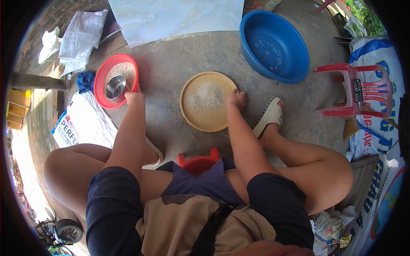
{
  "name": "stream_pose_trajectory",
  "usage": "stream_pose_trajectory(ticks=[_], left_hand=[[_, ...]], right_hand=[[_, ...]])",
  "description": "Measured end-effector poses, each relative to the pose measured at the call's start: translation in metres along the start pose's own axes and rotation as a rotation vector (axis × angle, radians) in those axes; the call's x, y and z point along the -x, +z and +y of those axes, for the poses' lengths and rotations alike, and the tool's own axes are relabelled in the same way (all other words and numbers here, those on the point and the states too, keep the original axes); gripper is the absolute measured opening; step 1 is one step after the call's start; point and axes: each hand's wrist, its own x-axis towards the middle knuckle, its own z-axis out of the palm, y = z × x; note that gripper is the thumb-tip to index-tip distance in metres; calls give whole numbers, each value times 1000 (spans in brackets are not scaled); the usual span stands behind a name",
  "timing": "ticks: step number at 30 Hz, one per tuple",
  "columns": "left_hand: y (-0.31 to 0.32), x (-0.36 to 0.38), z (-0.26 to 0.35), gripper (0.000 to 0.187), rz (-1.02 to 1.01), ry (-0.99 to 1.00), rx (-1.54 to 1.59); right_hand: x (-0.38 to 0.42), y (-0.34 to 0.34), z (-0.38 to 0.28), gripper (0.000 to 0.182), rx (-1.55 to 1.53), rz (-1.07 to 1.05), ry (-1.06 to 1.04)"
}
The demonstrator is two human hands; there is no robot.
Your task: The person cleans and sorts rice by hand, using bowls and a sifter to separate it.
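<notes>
My left hand (135, 97) is closed on the near right rim of a red plastic basin (98, 85); some of its fingers are hidden. In the basin lie pale grains (124, 68), and a shiny metal bowl (115, 87) sits on them. My right hand (238, 99) grips the right edge of a round woven bamboo tray (206, 123), its fingers curled at the rim. A loose heap of whitish grains, looking like rice (209, 94), is spread on the middle of the tray. The tray appears to rest on the concrete floor.
A large blue tub (245, 53) stands beyond the tray at the right. A red plastic chair (352, 91) is at the far right beside printed sacks (365, 55). A marbled sheet (179, 19) lies at the back. Between my legs shows a red stool (198, 163).
</notes>
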Motion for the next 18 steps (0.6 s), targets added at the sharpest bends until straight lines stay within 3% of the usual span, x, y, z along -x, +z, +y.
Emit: stream_pose_trajectory(ticks=[2, 5, 7, 9, 11, 12, 14, 18], left_hand=[[24, 46, 6, 48, 186, 33, -80], [29, 69, -9, 58, 221, -92, -250], [27, 96, -27, 63, 122, -60, -582], [-6, 76, -67, 60, -152, 233, -1262], [-10, 111, -73, 55, -484, 417, -1802], [-12, 128, -75, 55, -485, 416, -1803], [-14, 153, -77, 48, -548, 605, -1956], [-28, 156, -80, 41, -697, 600, -1904]], right_hand=[[0, 1, 1, 40, 1, 0, -6], [-3, 1, 3, 40, -11, -5, -24], [-3, 2, 5, 41, -22, -12, -34], [-5, 1, 7, 37, -39, 14, -52], [-15, 7, 21, 34, -81, 42, -133], [-20, 10, 32, 32, -123, 69, -213], [-28, 17, 49, 30, -164, 98, -223], [-27, 12, 53, 29, -182, 93, -279]])
